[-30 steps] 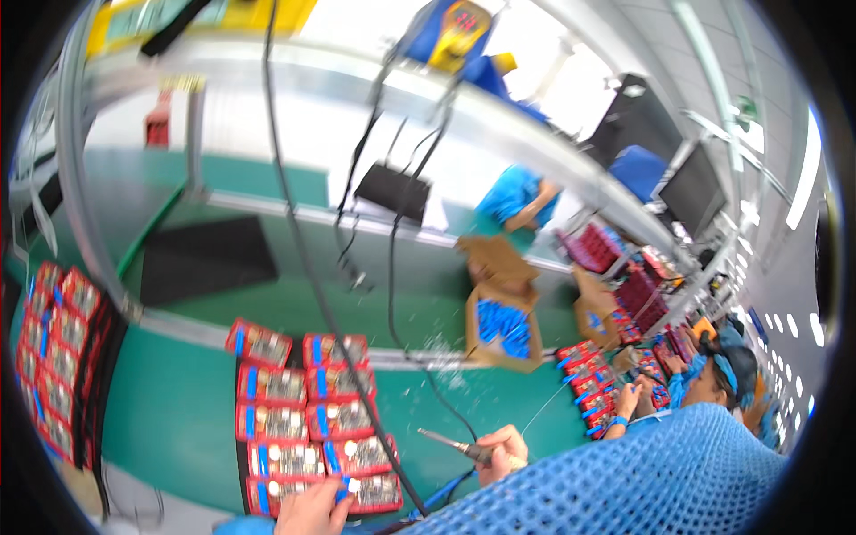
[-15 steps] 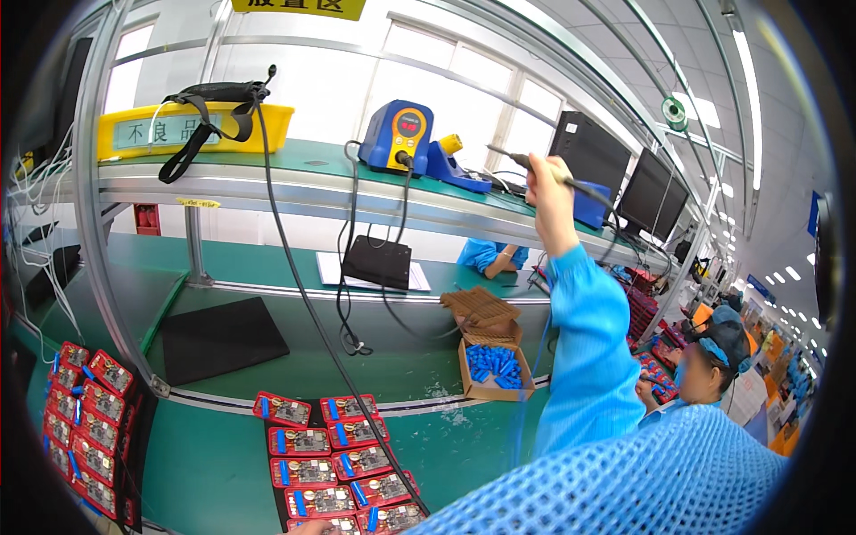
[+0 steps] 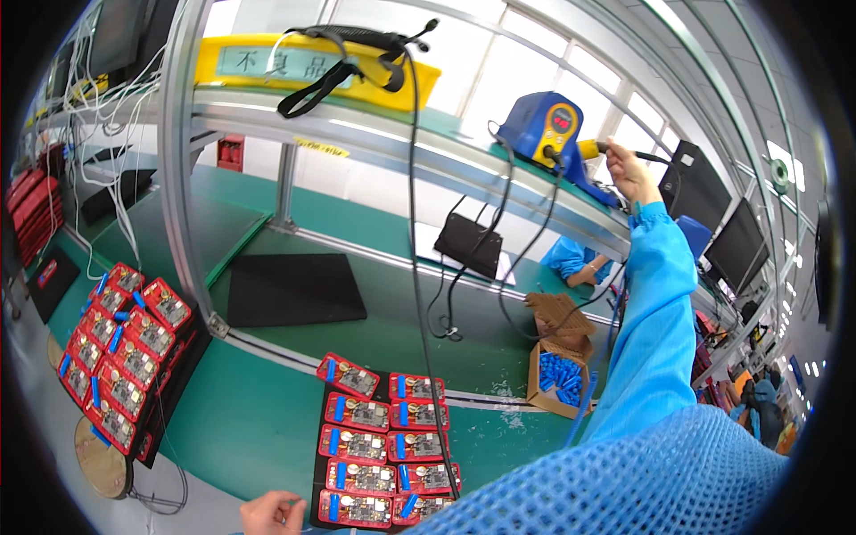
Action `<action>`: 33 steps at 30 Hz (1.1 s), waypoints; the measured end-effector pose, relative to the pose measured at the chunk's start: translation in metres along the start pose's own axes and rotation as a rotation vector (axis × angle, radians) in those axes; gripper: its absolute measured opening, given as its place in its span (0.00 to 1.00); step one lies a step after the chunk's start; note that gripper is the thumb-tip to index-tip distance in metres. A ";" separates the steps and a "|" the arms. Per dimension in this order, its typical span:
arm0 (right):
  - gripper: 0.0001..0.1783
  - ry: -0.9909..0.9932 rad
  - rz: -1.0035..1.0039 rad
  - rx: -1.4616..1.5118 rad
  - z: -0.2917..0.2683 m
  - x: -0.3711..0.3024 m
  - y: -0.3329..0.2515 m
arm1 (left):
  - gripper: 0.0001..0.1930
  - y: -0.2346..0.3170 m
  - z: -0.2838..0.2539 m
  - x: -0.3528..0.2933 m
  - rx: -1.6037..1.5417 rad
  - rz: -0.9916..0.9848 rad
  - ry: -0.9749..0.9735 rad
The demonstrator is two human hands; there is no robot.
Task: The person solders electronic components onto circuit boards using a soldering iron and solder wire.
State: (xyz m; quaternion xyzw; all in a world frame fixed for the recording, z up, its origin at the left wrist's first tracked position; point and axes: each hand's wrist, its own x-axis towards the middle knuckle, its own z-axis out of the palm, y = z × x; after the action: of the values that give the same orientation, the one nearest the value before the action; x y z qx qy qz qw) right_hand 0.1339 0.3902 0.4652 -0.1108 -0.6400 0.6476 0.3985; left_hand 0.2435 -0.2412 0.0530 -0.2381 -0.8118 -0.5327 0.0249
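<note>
the right hand (image 3: 629, 174) is raised high, at about 1 o'clock in the head view, with the blue sleeve (image 3: 651, 330) stretching up from the lower edge. its grip is closed around the handle of a soldering iron (image 3: 644, 157), whose dark tip points toward 3 o'clock. the iron is held just beside the blue soldering station (image 3: 541, 127), which stands on the upper shelf (image 3: 374, 134), and near a yellow holder (image 3: 588, 149) next to the station; i cannot tell if the iron touches the holder.

the left hand (image 3: 275, 514) is at the lower edge, at about 6 o'clock, low over the green worktop (image 3: 241, 419). its fingers are curled together, but i cannot tell if they hold something. it is just beside the black mat (image 3: 318, 464) that carries two columns of red circuit boards (image 3: 361, 443) with blue parts on them.

a black cable (image 3: 415, 267) hangs down from the shelf and passes over these boards. at 9 o'clock a second group of red boards (image 3: 116, 348) lies on another dark tray. at about 4 o'clock from the centre an open cardboard box (image 3: 560, 379) with small blue parts stands on the worktop. an empty-looking black mat (image 3: 290, 290) lies behind, near the centre. a yellow bin (image 3: 267, 62) sits on the shelf at 11 o'clock, with a black strap over it. behind the shelf, another person's blue sleeve (image 3: 571, 259) shows.
</note>
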 end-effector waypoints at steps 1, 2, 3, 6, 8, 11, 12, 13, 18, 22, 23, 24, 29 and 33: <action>0.12 0.002 0.006 0.102 -0.001 0.003 0.004 | 0.06 -0.010 0.000 -0.004 -0.092 -0.084 0.049; 0.12 0.043 0.009 0.205 -0.004 0.004 0.007 | 0.06 -0.020 0.000 -0.008 -0.183 -0.165 0.096; 0.13 0.029 -0.010 0.207 -0.007 0.004 0.010 | 0.10 -0.031 -0.003 -0.011 -0.336 -0.272 0.027; 0.13 -0.028 0.015 0.140 -0.014 -0.001 0.011 | 0.15 -0.063 -0.015 -0.024 -0.655 -0.398 -0.056; 0.13 -0.103 0.115 0.203 -0.015 -0.012 0.007 | 0.14 -0.084 -0.023 -0.031 -0.641 -0.180 -0.136; 0.14 -0.070 0.019 0.225 -0.008 -0.046 -0.006 | 0.09 -0.111 -0.034 -0.051 -0.862 -0.317 -0.295; 0.12 -0.097 -0.028 0.132 -0.005 -0.066 -0.009 | 0.10 -0.120 -0.038 -0.060 -0.818 -0.391 -0.415; 0.13 -0.074 -0.077 0.091 -0.003 -0.088 -0.012 | 0.11 -0.130 -0.041 -0.070 -0.772 -0.461 -0.537; 0.16 -0.203 -0.205 -0.014 -0.007 -0.240 -0.006 | 0.12 -0.198 -0.035 -0.104 -0.578 -0.578 -0.788; 0.17 -0.611 -0.369 -0.118 -0.015 -0.357 0.014 | 0.12 -0.253 -0.027 -0.111 -0.429 -0.668 -0.863; 0.17 -0.845 -0.350 -0.061 -0.020 -0.374 0.016 | 0.12 -0.263 -0.024 -0.108 -0.390 -0.702 -0.844; 0.17 -0.953 -0.320 -0.036 -0.026 -0.390 0.019 | 0.11 -0.273 -0.018 -0.101 -0.353 -0.727 -0.816; 0.14 -1.176 -0.176 -0.106 -0.053 -0.474 0.079 | 0.11 -0.298 0.030 -0.039 -0.210 -0.740 -0.680; 0.16 -0.866 0.091 -0.122 -0.070 -0.517 0.107 | 0.11 -0.300 0.067 0.003 -0.144 -0.702 -0.627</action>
State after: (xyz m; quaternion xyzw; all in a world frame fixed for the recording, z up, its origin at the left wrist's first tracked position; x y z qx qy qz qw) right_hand 0.4801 0.1164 0.1667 0.1194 -0.7794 0.6123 0.0572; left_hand 0.1316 -0.2772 -0.2307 -0.0997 -0.7725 -0.4664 -0.4194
